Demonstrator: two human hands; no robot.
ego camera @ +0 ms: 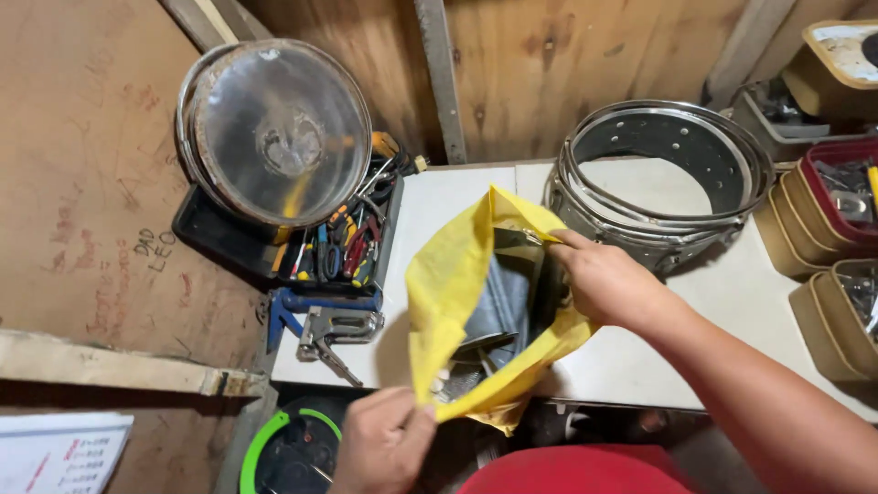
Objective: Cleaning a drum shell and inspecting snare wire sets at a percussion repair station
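One yellow bag (450,284) stands open at the near edge of the white desk (631,366), with grey metal pieces inside. The left hand (384,441) pinches the bag's lower rim, fingers clamped on the fabric. The right hand (605,282) reaches into the bag's mouth; its fingers are hidden inside, so I cannot tell their state. Behind sits one metal drum shell (660,183). One drum with a clear head (274,133) leans over one tray of hand tools (352,242). One staple gun (337,331) lies beside the bag.

Workshop: hand tools (352,242), plywood walls (549,64)
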